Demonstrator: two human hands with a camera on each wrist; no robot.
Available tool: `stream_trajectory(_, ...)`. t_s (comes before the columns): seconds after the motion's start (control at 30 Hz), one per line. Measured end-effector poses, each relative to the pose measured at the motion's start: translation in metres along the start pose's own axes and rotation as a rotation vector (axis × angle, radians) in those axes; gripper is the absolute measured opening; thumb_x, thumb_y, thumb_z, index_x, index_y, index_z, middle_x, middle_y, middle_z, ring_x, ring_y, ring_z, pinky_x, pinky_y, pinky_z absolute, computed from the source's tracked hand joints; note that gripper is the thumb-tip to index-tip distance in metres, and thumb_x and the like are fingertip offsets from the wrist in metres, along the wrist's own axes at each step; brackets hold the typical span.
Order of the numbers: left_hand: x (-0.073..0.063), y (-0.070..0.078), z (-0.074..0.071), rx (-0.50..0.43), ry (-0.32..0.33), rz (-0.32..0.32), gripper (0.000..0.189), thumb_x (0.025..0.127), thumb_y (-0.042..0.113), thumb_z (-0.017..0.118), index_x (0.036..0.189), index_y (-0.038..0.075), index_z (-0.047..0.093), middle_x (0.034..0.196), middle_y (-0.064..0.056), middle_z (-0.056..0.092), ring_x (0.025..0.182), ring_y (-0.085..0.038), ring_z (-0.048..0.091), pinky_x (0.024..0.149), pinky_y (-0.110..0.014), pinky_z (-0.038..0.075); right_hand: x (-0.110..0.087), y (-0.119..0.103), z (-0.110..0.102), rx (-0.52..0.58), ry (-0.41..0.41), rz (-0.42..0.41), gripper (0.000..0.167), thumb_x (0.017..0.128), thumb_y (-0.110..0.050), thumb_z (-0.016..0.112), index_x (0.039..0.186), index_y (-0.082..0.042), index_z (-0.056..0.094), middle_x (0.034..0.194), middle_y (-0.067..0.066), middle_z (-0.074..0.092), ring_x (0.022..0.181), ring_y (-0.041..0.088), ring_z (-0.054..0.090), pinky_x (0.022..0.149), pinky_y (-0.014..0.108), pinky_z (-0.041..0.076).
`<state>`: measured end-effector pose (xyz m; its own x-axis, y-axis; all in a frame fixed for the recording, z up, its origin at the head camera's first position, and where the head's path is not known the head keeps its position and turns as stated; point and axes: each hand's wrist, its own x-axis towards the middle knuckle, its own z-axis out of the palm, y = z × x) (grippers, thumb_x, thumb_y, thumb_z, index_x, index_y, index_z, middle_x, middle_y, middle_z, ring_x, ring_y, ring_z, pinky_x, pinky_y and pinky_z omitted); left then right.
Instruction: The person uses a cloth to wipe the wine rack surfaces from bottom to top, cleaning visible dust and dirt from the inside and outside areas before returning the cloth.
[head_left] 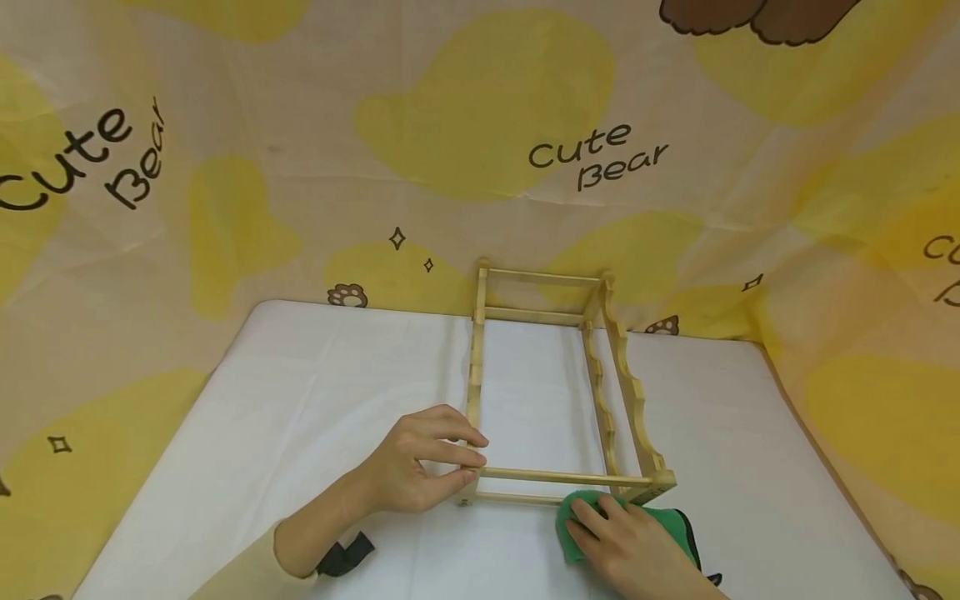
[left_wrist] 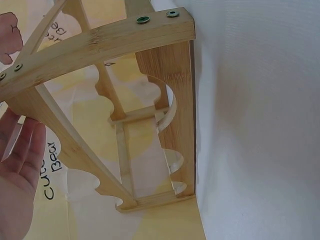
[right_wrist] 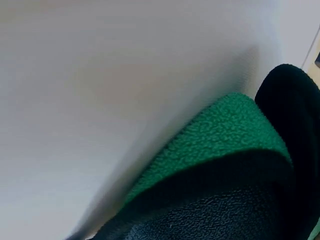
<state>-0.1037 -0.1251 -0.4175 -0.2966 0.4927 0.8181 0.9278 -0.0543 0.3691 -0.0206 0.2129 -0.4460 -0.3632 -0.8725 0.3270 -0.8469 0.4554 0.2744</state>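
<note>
A light wooden rack (head_left: 562, 477) with wavy, scalloped side rails stands lengthwise on the white table. At its near left corner my left hand (head_left: 420, 462) grips the frame, thumb and fingers around the upper rail. The left wrist view shows the rack's end bar (left_wrist: 110, 42) with round metal fasteners, and the fingers (left_wrist: 35, 145) on a rail. Near the right front corner, my right hand (head_left: 630, 542) holds a green cloth (head_left: 572, 527) against the near bars. In the right wrist view the fuzzy cloth (right_wrist: 215, 135) with dark edging hides the fingers.
White covering (head_left: 360, 375) spreads over the table around the rack. Behind and beside it hangs a patterned yellow and beige curtain (head_left: 465, 108), close to the rack's far end. A black strap (head_left: 347, 557) shows beside the left wrist.
</note>
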Motion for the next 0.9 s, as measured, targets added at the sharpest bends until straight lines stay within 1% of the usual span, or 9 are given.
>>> stream_trajectory(0.13,-0.001,-0.001,0.001,0.005,0.002,0.001,0.025,0.075,-0.005,0.079,0.096,0.009,0.081,0.101,-0.008,0.077,0.093,-0.023,0.070,0.083,-0.029,0.061,-0.014,0.004,-0.002,0.005,0.015,0.021,0.065,0.116,-0.024,0.017,0.100,-0.010,0.078,0.109,0.006,0.062,0.076,0.017,0.050,0.046,0.016,0.032)
stream_trajectory(0.2,-0.001,-0.001,0.001,0.006,0.002,0.001,0.025,0.075,-0.005,0.079,0.096,0.009,0.081,0.102,-0.008,0.077,0.093,-0.023,0.069,0.083,-0.029,0.061,-0.021,0.006,-0.003,0.000,0.025,0.025,0.063,0.117,-0.026,0.019,0.099,-0.010,0.078,0.109,0.006,0.063,0.077,0.018,0.052,0.044,0.016,0.032)
stream_trajectory(0.27,-0.001,-0.001,0.001,0.007,0.003,0.002,0.025,0.076,-0.005,0.079,0.096,0.009,0.081,0.102,-0.008,0.077,0.093,-0.023,0.069,0.083,-0.028,0.061,-0.027,0.008,-0.004,0.004,0.038,0.025,0.062,0.116,-0.030,0.023,0.099,-0.010,0.078,0.109,0.007,0.064,0.077,0.019,0.054,0.045,0.017,0.035)
stream_trajectory(0.37,-0.001,-0.001,0.001,0.004,0.003,0.000,0.025,0.076,-0.005,0.079,0.096,0.009,0.081,0.102,-0.009,0.077,0.093,-0.023,0.069,0.083,-0.029,0.061,-0.034,0.010,-0.005,0.018,0.047,0.025,0.060,0.116,-0.033,0.025,0.099,-0.010,0.079,0.110,0.008,0.064,0.077,0.019,0.054,0.048,0.018,0.039)
stream_trajectory(0.5,-0.001,-0.001,0.001,-0.002,0.000,-0.005,0.024,0.077,-0.005,0.078,0.097,0.009,0.081,0.102,-0.009,0.077,0.093,-0.023,0.070,0.083,-0.029,0.061,-0.042,0.016,-0.008,0.048,0.055,0.018,0.059,0.115,-0.031,0.026,0.102,-0.010,0.079,0.112,0.008,0.066,0.079,0.019,0.056,0.052,0.020,0.045)
stream_trajectory(0.67,-0.001,-0.002,0.001,-0.009,-0.004,-0.008,0.024,0.078,-0.005,0.079,0.098,0.009,0.081,0.103,-0.009,0.077,0.095,-0.023,0.069,0.083,-0.030,0.061,-0.051,0.024,-0.011,0.077,0.114,-0.014,0.052,0.114,-0.036,0.036,0.106,-0.008,0.080,0.114,0.010,0.068,0.080,0.019,0.059,0.062,0.024,0.052)
stream_trajectory(0.73,-0.001,-0.002,0.002,-0.010,-0.005,-0.006,0.025,0.078,-0.005,0.079,0.098,0.008,0.081,0.103,-0.009,0.077,0.095,-0.024,0.069,0.084,-0.030,0.061,-0.055,0.026,-0.013,0.078,0.145,-0.020,0.048,0.113,-0.037,0.041,0.108,-0.009,0.079,0.115,0.011,0.069,0.079,0.019,0.060,0.063,0.025,0.052)
stream_trajectory(0.8,-0.002,-0.003,0.002,-0.009,-0.004,-0.004,0.025,0.077,-0.005,0.079,0.098,0.008,0.081,0.103,-0.009,0.077,0.095,-0.024,0.069,0.084,-0.030,0.061,-0.058,0.028,-0.017,0.076,0.158,-0.016,0.045,0.112,-0.038,0.044,0.109,-0.009,0.078,0.116,0.011,0.069,0.079,0.019,0.059,0.063,0.025,0.052)
stream_trajectory(0.9,-0.002,-0.003,0.001,-0.003,-0.001,-0.002,0.026,0.076,-0.005,0.080,0.098,0.009,0.081,0.103,-0.009,0.077,0.094,-0.023,0.069,0.084,-0.030,0.061,-0.061,0.031,-0.027,0.055,0.176,0.003,0.044,0.112,-0.038,0.044,0.110,-0.011,0.078,0.117,0.011,0.071,0.080,0.019,0.060,0.064,0.027,0.053)
